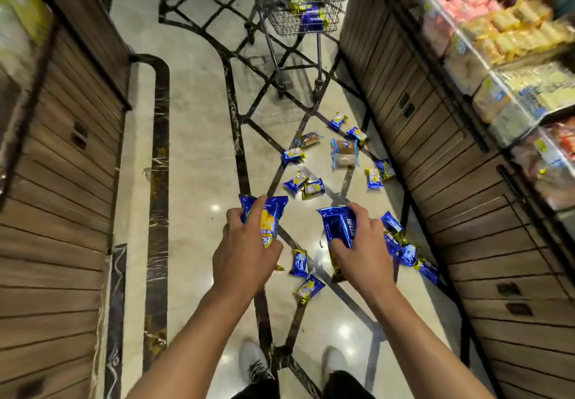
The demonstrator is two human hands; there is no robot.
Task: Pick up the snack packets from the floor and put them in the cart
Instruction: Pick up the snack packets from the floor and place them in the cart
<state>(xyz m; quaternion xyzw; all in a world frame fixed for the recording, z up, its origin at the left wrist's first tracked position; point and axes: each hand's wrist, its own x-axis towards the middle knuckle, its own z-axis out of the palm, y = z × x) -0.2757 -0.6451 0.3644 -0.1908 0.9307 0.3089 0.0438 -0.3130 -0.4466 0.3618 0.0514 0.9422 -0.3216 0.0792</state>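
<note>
My left hand [245,252] grips a blue snack packet with a yellow picture [270,218], held above the floor. My right hand [362,249] grips another blue snack packet [337,226], with a gold-edged packet [337,269] showing under its palm. Several more blue packets lie scattered on the floor ahead, such as a pair [303,184] in the middle and one [309,287] near my feet. A wire shopping cart [311,22] stands farther up the aisle and holds several blue packets [311,19].
Wooden cabinets [441,162] line the right side under shelves of packaged goods [513,56]. A wooden counter [62,156] runs along the left. Two clear-wrapped brown packs [343,154] lie among the blue packets. My white shoes [252,356] stand on the marble floor.
</note>
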